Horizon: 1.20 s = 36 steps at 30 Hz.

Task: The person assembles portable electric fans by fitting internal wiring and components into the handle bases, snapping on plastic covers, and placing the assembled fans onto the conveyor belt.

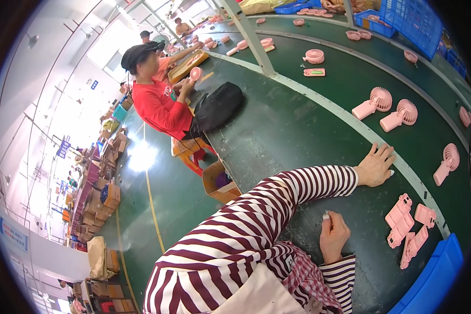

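My left hand (377, 165) reaches out across the dark green bench. Its fingers are spread flat over the pale rail (350, 123) at the belt's edge, with nothing in them. Closer to my body, my right hand (334, 236) is curled closed above the bench top, thumb up; no object shows in it. White coverings sit on a fingertip of each hand. To the right lie several pink plastic casing parts (400, 220). Past the rail, pink handheld fans (397, 115) lie on the green conveyor belt, one fan (447, 163) nearer on the right.
A blue bin (434, 277) stands at the lower right. At the left, a person in red (162, 104) holds a pink fan beside a black bag (220, 107). A cardboard box (220, 183) is below the bench edge. A white post (248, 39) rises from the rail.
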Tool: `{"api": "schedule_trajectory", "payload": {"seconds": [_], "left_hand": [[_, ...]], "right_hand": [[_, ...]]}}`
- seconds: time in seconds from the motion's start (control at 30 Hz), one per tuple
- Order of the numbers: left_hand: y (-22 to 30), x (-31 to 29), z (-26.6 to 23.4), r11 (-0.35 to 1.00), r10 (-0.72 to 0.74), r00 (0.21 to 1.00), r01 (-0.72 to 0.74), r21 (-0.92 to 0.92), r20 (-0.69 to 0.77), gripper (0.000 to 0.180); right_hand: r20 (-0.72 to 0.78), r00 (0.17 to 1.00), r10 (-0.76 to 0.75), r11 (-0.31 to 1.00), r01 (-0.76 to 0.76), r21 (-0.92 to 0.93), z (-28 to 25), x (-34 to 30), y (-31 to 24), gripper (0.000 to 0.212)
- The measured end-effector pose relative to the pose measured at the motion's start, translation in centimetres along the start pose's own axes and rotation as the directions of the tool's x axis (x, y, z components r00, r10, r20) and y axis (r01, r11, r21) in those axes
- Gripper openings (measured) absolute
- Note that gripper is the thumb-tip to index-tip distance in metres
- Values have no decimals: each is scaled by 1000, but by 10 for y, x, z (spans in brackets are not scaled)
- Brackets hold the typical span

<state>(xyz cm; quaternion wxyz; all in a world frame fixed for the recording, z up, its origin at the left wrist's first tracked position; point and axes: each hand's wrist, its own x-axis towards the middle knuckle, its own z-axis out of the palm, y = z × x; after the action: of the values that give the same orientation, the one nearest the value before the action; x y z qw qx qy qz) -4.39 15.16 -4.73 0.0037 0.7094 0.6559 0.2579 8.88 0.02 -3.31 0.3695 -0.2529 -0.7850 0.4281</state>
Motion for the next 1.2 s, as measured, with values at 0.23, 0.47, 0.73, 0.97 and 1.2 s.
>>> {"api": "schedule_trajectory", "payload": {"seconds": [0.23, 0.47, 0.73, 0.97, 1.2], "left_hand": [[2, 1, 1, 1000, -4, 1000, 4, -4, -7, 51], [-8, 4, 22, 995, 63, 993, -55, 84, -103, 48], [-41, 13, -2, 954, -96, 957, 10, -300, -273, 36], [-214, 45, -67, 843, -338, 848, 465, 269, -407, 36], [-274, 69, -64, 744, -282, 845, 491, 453, -454, 52]], "right_hand": [[2, 1000, -5, 1000, 5, -5, -2, 0, 1, 11], [-34, 999, -15, 1000, 15, -4, 1, -4, 11, 10], [-51, 998, 34, 999, -32, 34, -3, -1, 4, 11], [-55, 995, 77, 995, -73, 69, -4, 3, 6, 9], [-64, 990, 125, 987, -117, 113, -4, 5, 9, 10]]}}
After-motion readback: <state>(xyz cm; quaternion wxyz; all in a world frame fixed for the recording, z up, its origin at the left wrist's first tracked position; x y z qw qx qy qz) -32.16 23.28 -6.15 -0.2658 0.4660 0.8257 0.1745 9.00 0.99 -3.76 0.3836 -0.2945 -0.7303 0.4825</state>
